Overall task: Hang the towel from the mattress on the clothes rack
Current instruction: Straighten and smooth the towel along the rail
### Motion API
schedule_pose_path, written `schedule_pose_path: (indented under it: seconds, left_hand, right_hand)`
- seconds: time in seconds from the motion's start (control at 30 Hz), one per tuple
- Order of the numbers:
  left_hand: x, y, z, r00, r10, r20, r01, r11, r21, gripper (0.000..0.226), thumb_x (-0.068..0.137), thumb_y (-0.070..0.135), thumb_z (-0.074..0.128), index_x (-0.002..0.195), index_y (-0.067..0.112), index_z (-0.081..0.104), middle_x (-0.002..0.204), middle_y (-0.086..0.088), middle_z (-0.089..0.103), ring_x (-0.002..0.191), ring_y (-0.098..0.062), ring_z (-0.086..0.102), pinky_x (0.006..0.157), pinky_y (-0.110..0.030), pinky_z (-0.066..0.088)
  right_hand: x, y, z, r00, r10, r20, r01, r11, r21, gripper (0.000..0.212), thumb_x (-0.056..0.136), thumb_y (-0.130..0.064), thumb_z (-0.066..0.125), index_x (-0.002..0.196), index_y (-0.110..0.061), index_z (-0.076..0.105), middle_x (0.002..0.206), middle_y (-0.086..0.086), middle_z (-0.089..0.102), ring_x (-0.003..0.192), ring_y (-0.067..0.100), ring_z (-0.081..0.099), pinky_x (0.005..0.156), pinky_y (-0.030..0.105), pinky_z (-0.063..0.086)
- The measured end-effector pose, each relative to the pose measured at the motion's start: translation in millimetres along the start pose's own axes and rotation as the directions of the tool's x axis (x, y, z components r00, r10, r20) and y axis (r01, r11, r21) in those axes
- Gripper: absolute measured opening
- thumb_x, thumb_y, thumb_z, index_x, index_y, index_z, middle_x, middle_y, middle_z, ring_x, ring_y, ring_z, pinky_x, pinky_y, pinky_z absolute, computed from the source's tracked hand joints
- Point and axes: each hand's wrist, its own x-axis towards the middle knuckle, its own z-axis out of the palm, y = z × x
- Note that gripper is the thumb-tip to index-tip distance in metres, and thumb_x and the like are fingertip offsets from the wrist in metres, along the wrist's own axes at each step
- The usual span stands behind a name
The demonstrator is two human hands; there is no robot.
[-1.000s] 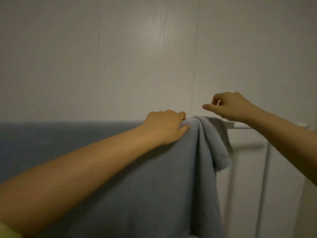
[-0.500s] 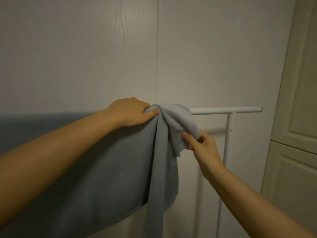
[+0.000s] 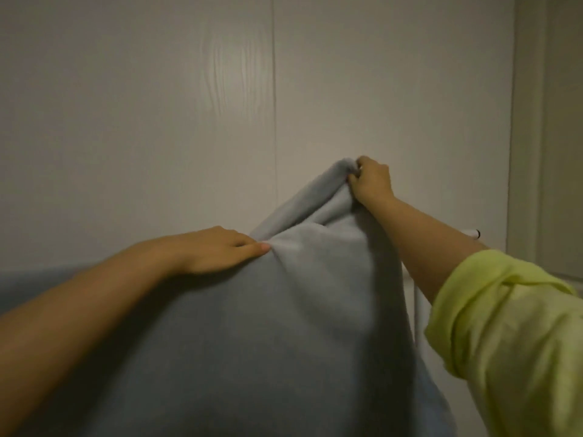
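A large grey-blue towel [image 3: 284, 326] hangs over the top bar of a white clothes rack [image 3: 473, 232], hiding most of the bar. My left hand [image 3: 220, 250] lies flat on the towel along the bar, fingers pressing the cloth down. My right hand [image 3: 369, 181] is closed on a bunched corner of the towel and holds it up above the bar, so the cloth rises in a peak. Only the rack's right bar end and a bit of its upright [image 3: 417, 310] show beside my right arm.
A pale panelled wall [image 3: 157, 121] stands right behind the rack. A cream cupboard door [image 3: 555, 137] fills the right edge. My yellow-green rolled sleeve [image 3: 504, 326] covers the lower right.
My right hand has gone from below the bar, at the towel's hanging bunch, to above it, lifting the corner up. My left hand stays pressed on the towel. The view has moved closer.
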Motion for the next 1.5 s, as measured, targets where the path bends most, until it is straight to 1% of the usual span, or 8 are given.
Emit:
schedule_pose_path:
  seconds: [0.13, 0.27, 0.47, 0.83, 0.97, 1.13, 1.33, 1.5]
  left_hand:
    - [3.5, 0.6, -6.0, 0.997, 0.009, 0.074, -0.004, 0.998, -0.056, 0.062, 0.09, 0.068, 0.026, 0.132, 0.034, 0.055, 0.146, 0.01, 0.049, 0.13, -0.011, 0.045, 0.104, -0.024, 0.026]
    - [4.4, 18.8, 0.0, 0.977, 0.183, -0.109, -0.185, 0.983, -0.007, 0.046, 0.085, 0.072, 0.029, 0.119, 0.049, 0.052, 0.123, 0.017, 0.061, 0.102, -0.005, 0.06, 0.097, -0.034, 0.046]
    - [14.9, 33.8, 11.5, 0.94, 0.28, -0.194, -0.265, 0.959, 0.102, 0.036, 0.087, 0.068, 0.034, 0.111, 0.048, 0.052, 0.105, 0.015, 0.066, 0.089, -0.006, 0.06, 0.085, -0.038, 0.053]
    - [41.0, 21.6, -2.0, 0.94, 0.19, -0.283, -0.176, 0.982, 0.073, 0.04, 0.1, 0.043, 0.03, 0.096, 0.022, 0.064, 0.104, 0.001, 0.067, 0.095, -0.022, 0.059, 0.087, -0.032, 0.043]
    - [40.4, 25.4, -3.8, 0.989, 0.064, -0.13, -0.063, 0.998, 0.014, 0.042, 0.095, 0.056, 0.032, 0.117, 0.038, 0.063, 0.128, 0.006, 0.063, 0.114, -0.019, 0.057, 0.103, -0.041, 0.041]
    - [23.4, 32.3, -0.9, 0.949, 0.093, -0.302, -0.108, 0.994, -0.032, 0.05, 0.087, 0.069, 0.032, 0.096, 0.038, 0.07, 0.098, 0.011, 0.07, 0.09, -0.013, 0.064, 0.089, -0.04, 0.051]
    - [4.2, 33.9, 15.0, 0.935, 0.128, -0.331, -0.027, 0.956, 0.293, 0.061, 0.088, 0.07, 0.012, 0.119, 0.043, 0.057, 0.12, -0.004, 0.066, 0.103, -0.029, 0.061, 0.084, -0.039, 0.048]
    - [-35.3, 5.2, 12.1, 0.821, 0.162, -0.548, 0.043, 0.939, 0.342, 0.048, 0.092, 0.063, 0.018, 0.104, 0.037, 0.057, 0.097, -0.001, 0.07, 0.082, -0.028, 0.063, 0.062, -0.031, 0.04]
  right_hand:
    - [-10.9, 21.2, 12.1, 0.846, 0.184, 0.501, 0.094, 0.873, -0.479, 0.062, 0.093, -0.056, 0.05, 0.12, -0.002, 0.064, 0.121, 0.013, 0.069, 0.108, 0.033, 0.063, 0.094, 0.041, 0.05]
    - [-27.8, 43.2, -21.2, 0.929, -0.032, 0.369, 0.147, 0.947, -0.286, 0.047, 0.087, -0.061, 0.053, 0.094, -0.019, 0.075, 0.096, 0.0, 0.076, 0.091, 0.019, 0.07, 0.081, 0.034, 0.055]
    - [-62.0, 80.3, -83.2, 0.665, -0.219, 0.714, 0.187, 0.974, 0.124, 0.047, 0.075, -0.067, 0.067, 0.11, -0.037, 0.076, 0.111, -0.019, 0.074, 0.107, 0.001, 0.067, 0.084, 0.018, 0.052]
    - [-23.8, 79.0, -56.8, 0.925, -0.288, 0.249, 0.286, 0.957, 0.045, 0.023, 0.094, -0.032, 0.06, 0.105, -0.021, 0.077, 0.098, -0.009, 0.073, 0.087, 0.002, 0.064, 0.084, 0.025, 0.049]
    - [-20.2, 71.2, -48.8, 0.795, -0.017, 0.606, 0.321, 0.86, -0.397, 0.038, 0.096, -0.037, 0.055, 0.129, -0.02, 0.065, 0.133, 0.001, 0.065, 0.122, 0.023, 0.058, 0.109, 0.039, 0.041]
    - [-46.0, 59.2, -66.0, 0.773, -0.148, 0.617, 0.267, 0.958, -0.104, 0.045, 0.085, -0.063, 0.051, 0.099, -0.03, 0.078, 0.102, -0.011, 0.076, 0.095, 0.007, 0.069, 0.095, 0.034, 0.052]
    - [-84.8, 46.1, -58.3, 0.767, -0.09, 0.635, 0.371, 0.87, -0.325, 0.071, 0.095, -0.066, 0.021, 0.133, -0.021, 0.059, 0.142, 0.009, 0.056, 0.129, 0.033, 0.051, 0.109, 0.043, 0.036]
    - [-119.7, -4.4, -36.4, 0.755, -0.349, 0.555, 0.498, 0.856, -0.139, 0.055, 0.093, -0.067, 0.024, 0.082, -0.026, 0.058, 0.096, 0.005, 0.067, 0.095, 0.029, 0.061, 0.092, 0.045, 0.05]
